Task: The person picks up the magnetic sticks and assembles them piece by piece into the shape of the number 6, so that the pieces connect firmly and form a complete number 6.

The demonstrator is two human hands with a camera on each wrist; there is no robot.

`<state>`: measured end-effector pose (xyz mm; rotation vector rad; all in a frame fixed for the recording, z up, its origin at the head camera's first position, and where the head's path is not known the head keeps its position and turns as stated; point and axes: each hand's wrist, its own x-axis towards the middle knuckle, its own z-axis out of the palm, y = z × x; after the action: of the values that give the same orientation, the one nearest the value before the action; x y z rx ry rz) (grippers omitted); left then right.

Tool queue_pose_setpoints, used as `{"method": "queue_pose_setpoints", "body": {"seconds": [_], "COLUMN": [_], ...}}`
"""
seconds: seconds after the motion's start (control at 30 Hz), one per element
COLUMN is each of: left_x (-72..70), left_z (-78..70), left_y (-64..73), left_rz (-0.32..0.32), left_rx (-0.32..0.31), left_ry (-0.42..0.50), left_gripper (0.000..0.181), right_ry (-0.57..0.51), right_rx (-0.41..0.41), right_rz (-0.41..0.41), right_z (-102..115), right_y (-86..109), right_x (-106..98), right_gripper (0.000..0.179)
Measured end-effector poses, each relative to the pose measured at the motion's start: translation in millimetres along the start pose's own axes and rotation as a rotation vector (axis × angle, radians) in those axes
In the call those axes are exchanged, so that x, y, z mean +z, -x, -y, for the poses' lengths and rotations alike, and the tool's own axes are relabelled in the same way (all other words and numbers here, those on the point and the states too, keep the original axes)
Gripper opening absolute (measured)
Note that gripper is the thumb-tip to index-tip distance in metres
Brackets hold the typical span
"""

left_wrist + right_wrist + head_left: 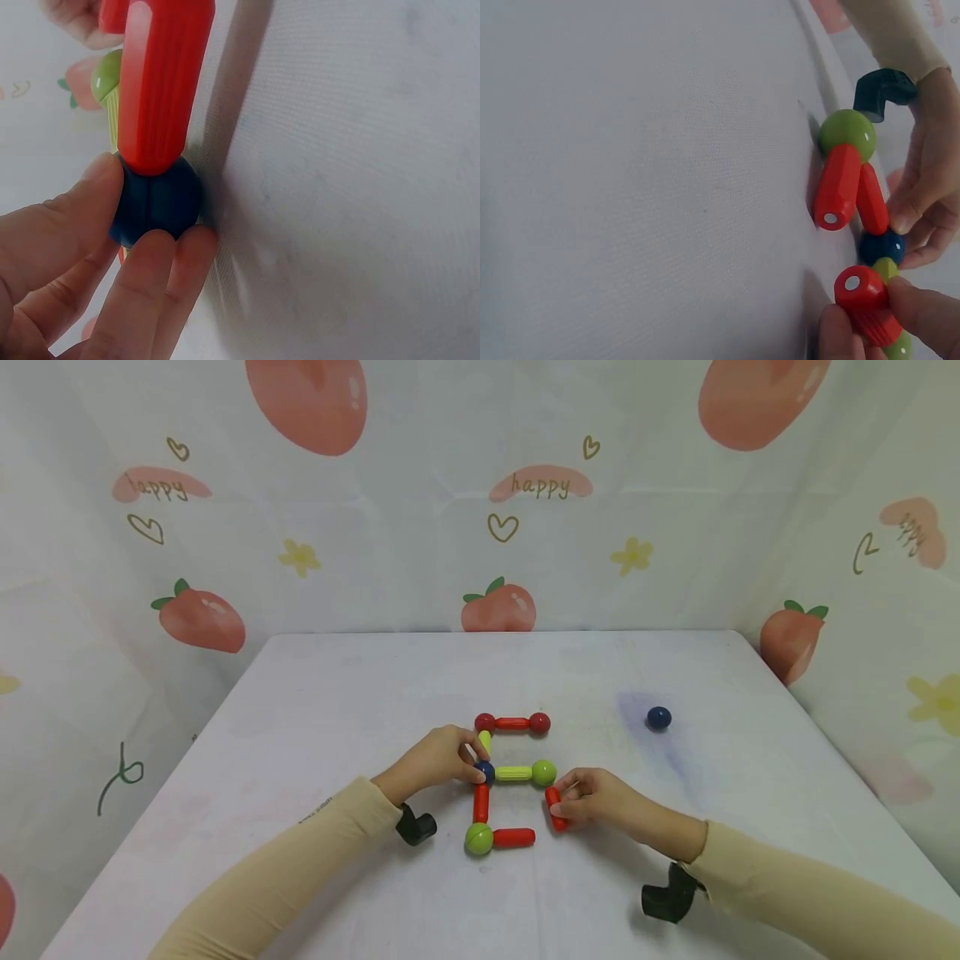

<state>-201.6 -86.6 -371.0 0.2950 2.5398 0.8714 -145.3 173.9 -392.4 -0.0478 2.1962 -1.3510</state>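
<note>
Magnetic rods and balls form a branching figure on the table. My left hand (447, 755) pinches its blue ball (154, 199), where a red rod (165, 82) and a yellow-green rod (513, 773) meet. My right hand (592, 797) pinches a separate red rod (556, 808), tilted, its upper end close to the green ball (543, 772) on the yellow-green rod. At the figure's near end, another green ball (479, 839) carries a red rod (514, 837) pointing right. Its far end has a red ball (485, 722), a short red rod (512, 724) and a second red ball (539, 723).
A loose dark blue ball (658, 718) lies at the right rear of the white table (360, 685). Black wrist devices (670, 893) hang under both sleeves, low over the tabletop. A fruit-printed curtain (420, 543) stands behind and beside the table.
</note>
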Motion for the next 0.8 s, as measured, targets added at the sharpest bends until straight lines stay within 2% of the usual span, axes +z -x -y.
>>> {"method": "queue_pose_setpoints", "body": {"seconds": [0.17, 0.37, 0.57, 0.8], "left_x": [0.3, -0.5, -0.9, -0.3], "left_z": [1.0, 1.2, 1.1, 1.2], "left_y": [-0.9, -0.6, -0.2, -1.2], "left_rz": [0.002, 0.003, 0.002, 0.006], "left_rx": [0.001, 0.006, 0.006, -0.004], "left_ry": [-0.004, -0.001, -0.001, -0.005], "left_gripper": [0.023, 0.023, 0.024, 0.024], "right_ry": [-0.032, -0.103, -0.113, -0.04], "right_rx": [0.071, 0.101, 0.095, 0.056], "right_rz": [-0.006, 0.007, 0.02, 0.012], "right_z": [3.4, 6.8, 5.5, 1.4], "right_y": [-3.8, -6.4, -6.1, -4.3], "right_x": [1.8, 1.2, 0.0, -1.1], "right_gripper": [0.031, 0.029, 0.032, 0.042]}}
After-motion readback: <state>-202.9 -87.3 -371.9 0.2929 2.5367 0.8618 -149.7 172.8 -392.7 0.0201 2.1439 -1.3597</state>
